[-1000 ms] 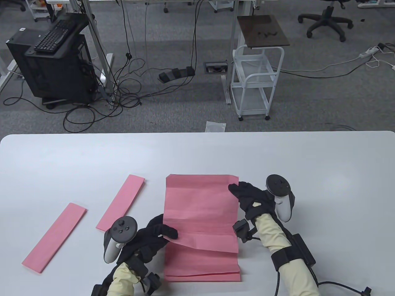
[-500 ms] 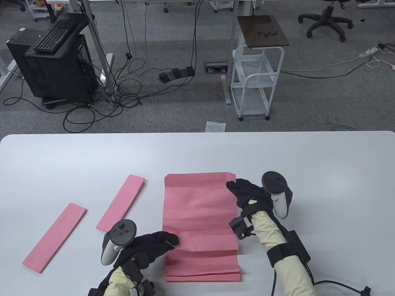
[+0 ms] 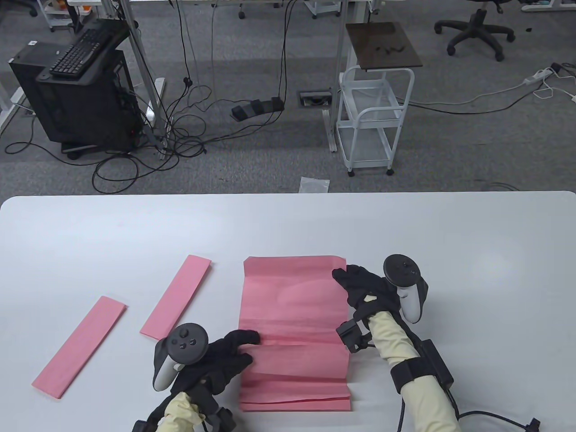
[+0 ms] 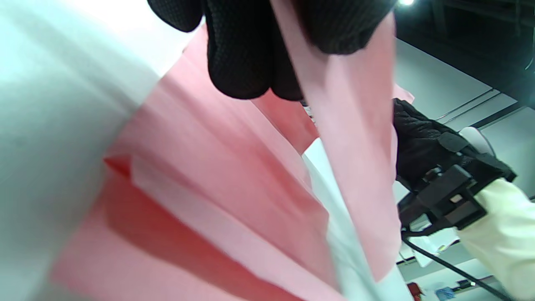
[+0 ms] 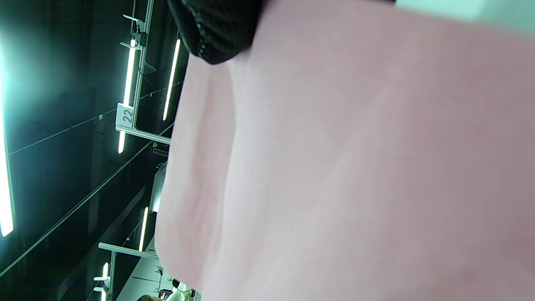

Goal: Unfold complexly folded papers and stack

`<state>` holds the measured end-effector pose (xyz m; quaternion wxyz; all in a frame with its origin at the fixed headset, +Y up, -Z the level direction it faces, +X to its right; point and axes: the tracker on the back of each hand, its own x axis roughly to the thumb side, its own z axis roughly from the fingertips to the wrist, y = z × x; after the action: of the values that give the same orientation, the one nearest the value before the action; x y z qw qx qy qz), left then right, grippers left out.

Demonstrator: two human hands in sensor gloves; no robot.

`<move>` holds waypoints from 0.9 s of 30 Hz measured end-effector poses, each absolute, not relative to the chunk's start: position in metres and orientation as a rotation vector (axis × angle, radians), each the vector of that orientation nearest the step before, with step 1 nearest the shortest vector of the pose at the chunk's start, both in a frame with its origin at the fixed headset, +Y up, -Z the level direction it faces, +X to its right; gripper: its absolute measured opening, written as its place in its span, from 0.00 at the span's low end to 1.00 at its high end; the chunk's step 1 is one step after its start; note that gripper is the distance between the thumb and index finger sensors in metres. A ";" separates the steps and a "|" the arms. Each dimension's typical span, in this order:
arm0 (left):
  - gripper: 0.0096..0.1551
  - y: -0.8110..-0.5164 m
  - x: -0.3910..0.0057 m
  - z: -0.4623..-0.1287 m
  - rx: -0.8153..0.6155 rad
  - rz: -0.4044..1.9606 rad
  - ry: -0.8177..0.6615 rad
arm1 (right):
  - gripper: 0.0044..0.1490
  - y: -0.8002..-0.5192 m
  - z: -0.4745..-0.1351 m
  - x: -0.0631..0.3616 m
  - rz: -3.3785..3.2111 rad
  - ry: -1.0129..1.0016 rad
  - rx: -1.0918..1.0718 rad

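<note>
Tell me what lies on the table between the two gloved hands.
In the table view, the unfolded pink sheet spans the stretch between the left hand, at its left edge, and the right hand, at its right edge. More pink paper lies beneath it.

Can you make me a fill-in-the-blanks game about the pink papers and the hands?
1. All the papers on the table are the colour ____.
2. The number of folded strips lying left of the big sheet is ____.
3. The left hand pinches the sheet's ____ edge.
4. The right hand grips the sheet near its far ____ corner.

Missing words: pink; two; left; right
</note>
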<state>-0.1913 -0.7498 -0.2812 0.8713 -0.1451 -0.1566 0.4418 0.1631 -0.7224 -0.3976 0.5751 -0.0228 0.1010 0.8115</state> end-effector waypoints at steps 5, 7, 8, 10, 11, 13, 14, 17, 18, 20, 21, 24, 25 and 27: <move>0.19 -0.748 -0.187 -0.279 -0.314 0.827 -0.397 | 0.25 -0.732 -0.397 0.164 1.914 0.248 -0.073; 0.19 -0.747 -0.186 -0.280 -0.359 0.818 -0.429 | 0.25 -0.737 -0.396 0.163 1.932 0.253 -0.074; 0.20 -0.747 -0.186 -0.280 -0.426 0.811 -0.450 | 0.25 -0.740 -0.396 0.163 1.940 0.251 -0.074; 0.20 -0.751 -0.185 -0.280 -0.463 0.790 -0.457 | 0.25 -0.747 -0.395 0.161 1.947 0.260 -0.078; 0.20 -0.752 -0.185 -0.281 -0.473 0.772 -0.454 | 0.25 -0.750 -0.395 0.160 1.944 0.262 -0.079; 0.21 -0.755 -0.185 -0.282 -0.517 0.729 -0.459 | 0.25 -0.755 -0.394 0.158 1.934 0.263 -0.086; 0.21 -0.757 -0.186 -0.282 -0.532 0.721 -0.461 | 0.25 -0.757 -0.394 0.157 1.934 0.263 -0.086; 0.28 -0.764 -0.185 -0.281 -0.581 0.750 -0.434 | 0.25 -0.762 -0.394 0.155 1.952 0.266 -0.090; 0.30 -0.766 -0.184 -0.281 -0.590 0.758 -0.426 | 0.25 -0.762 -0.394 0.155 1.958 0.266 -0.090; 0.32 -0.772 -0.180 -0.281 -0.630 0.760 -0.432 | 0.25 -0.764 -0.394 0.155 1.967 0.274 -0.084; 0.32 -0.773 -0.178 -0.281 -0.640 0.755 -0.430 | 0.25 -0.764 -0.394 0.155 1.969 0.273 -0.085; 0.26 -0.775 -0.170 -0.279 -0.654 0.672 -0.443 | 0.25 -0.765 -0.394 0.155 1.986 0.258 -0.096; 0.24 -0.776 -0.166 -0.278 -0.661 0.627 -0.457 | 0.25 -0.765 -0.394 0.155 1.993 0.254 -0.099; 0.24 -0.778 -0.159 -0.276 -0.687 0.546 -0.479 | 0.25 -0.766 -0.394 0.155 2.000 0.258 -0.099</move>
<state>-0.1589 -0.7781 -0.2761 0.8776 -0.3296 -0.2295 0.2619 0.1550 -0.7658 -0.3942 0.5321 -0.0416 0.1080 0.8387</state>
